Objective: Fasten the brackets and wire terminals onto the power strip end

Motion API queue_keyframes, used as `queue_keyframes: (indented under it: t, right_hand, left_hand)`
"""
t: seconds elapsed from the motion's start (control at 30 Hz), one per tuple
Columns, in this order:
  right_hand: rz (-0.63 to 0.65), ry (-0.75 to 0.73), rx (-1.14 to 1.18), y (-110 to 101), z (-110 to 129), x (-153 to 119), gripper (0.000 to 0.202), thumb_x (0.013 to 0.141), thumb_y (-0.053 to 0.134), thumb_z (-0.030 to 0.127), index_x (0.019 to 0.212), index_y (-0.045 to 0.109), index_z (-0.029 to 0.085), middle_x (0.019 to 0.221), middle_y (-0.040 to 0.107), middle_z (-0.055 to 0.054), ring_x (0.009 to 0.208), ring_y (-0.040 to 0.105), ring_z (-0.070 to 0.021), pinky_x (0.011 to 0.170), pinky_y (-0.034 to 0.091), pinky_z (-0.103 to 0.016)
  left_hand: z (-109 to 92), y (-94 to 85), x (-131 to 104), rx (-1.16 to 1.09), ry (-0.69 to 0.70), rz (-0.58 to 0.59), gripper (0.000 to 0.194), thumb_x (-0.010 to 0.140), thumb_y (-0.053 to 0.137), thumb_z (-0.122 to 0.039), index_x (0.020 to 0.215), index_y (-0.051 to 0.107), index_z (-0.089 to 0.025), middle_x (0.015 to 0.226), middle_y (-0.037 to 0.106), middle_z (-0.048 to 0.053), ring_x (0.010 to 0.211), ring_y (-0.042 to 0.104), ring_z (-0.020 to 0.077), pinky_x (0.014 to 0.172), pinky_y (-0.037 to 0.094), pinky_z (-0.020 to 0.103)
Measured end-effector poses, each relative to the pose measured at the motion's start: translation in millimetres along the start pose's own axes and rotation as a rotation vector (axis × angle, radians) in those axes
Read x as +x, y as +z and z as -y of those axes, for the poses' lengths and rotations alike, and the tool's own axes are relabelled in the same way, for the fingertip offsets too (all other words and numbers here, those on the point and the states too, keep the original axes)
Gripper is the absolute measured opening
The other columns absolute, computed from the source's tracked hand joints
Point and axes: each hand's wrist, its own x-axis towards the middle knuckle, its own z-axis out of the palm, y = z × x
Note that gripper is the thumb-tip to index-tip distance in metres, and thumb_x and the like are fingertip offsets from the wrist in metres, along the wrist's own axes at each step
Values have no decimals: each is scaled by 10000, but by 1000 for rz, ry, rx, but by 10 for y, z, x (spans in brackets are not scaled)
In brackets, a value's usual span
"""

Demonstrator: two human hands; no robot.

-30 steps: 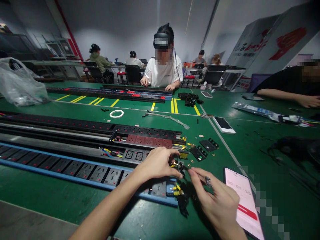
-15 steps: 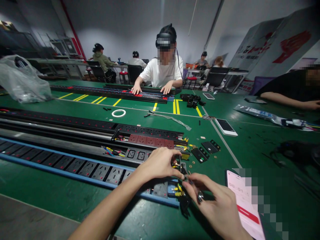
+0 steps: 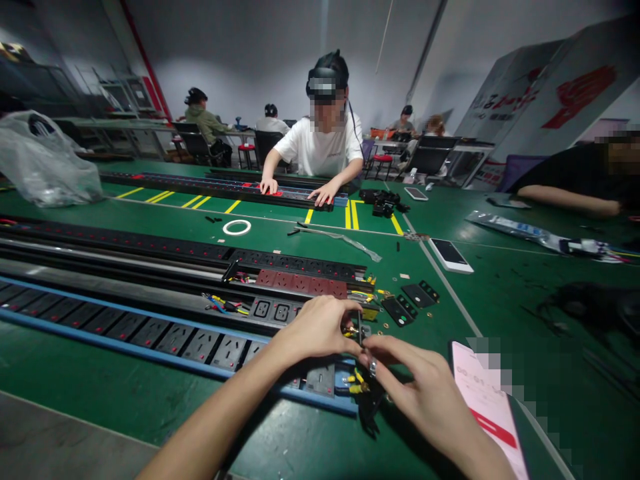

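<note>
My left hand [image 3: 323,327] is closed, thumb and fingers curled round a small dark end plate [image 3: 361,325] at the right end of the power strips. Against its right side, my right hand [image 3: 425,387] pinches a small shiny metal part [image 3: 373,366]; its exact kind is too small to tell. Under my left arm runs a blue-edged power strip [image 3: 230,350] with black sockets. From its right end stick out yellow wire terminals [image 3: 358,381], beside a black plastic piece [image 3: 369,417]. Behind lies a strip with brown sockets [image 3: 301,283]. My fingers partly hide the plate.
Black end plates [image 3: 399,309] and small brass rings lie right of the strips. A phone with a pink screen [image 3: 483,400] is beside my right wrist. Farther back are a white tape ring [image 3: 237,228], a white phone [image 3: 451,255] and a co-worker [image 3: 327,143] handling another strip.
My right hand has shifted up and left, bringing the shiny part closer to the plate. My left hand stays put. The co-worker's hands have slid a little left.
</note>
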Motion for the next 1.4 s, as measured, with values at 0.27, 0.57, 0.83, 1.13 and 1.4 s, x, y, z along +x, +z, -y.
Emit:
queue_keyframes:
  t: [0.27, 0.57, 0.83, 1.13, 1.4]
  right_hand:
    - [-127, 162, 152, 26, -87, 261, 156, 911, 597, 346, 936, 676, 214, 904, 733, -54, 804, 708, -201, 717, 569, -277]
    - [-189, 629, 686, 226, -455, 513, 477, 695, 752, 602, 810, 619, 158, 618, 626, 6, 533, 650, -165, 558, 607, -318]
    - [-332, 82, 62, 89, -220, 111, 134, 926, 606, 323, 990, 657, 217, 939, 741, -60, 820, 718, -186, 748, 579, -279]
    - [-260, -200, -48, 80, -188, 36, 149, 921, 586, 165, 1048, 644, 218, 922, 752, -60, 823, 738, -184, 725, 597, -262]
    - [-237, -323, -89, 97, -220, -20, 257, 895, 592, 124, 1130, 654, 208, 1007, 763, -88, 916, 743, -200, 781, 616, -285]
  left_hand:
    - [0, 17, 0, -25, 3, 4, 687, 609, 839, -515, 1214, 669, -239, 918, 747, 45, 841, 695, 268, 735, 478, 315]
    - [-2, 7, 3, -26, -5, 25, 684, 575, 868, -513, 1185, 689, -259, 907, 755, 39, 827, 696, 267, 710, 463, 303]
    - [20, 13, 8, -41, -38, 18, 766, 565, 858, -547, 1242, 660, -248, 915, 757, 40, 836, 703, 264, 715, 469, 306]
    - [-4, 1, 8, -43, -76, 22, 764, 567, 852, -523, 1251, 660, -242, 931, 757, 47, 829, 710, 269, 714, 486, 312]
    - [7, 7, 1, -47, -31, 4, 696, 624, 815, -518, 1241, 667, -230, 913, 759, 54, 839, 715, 276, 710, 490, 315]
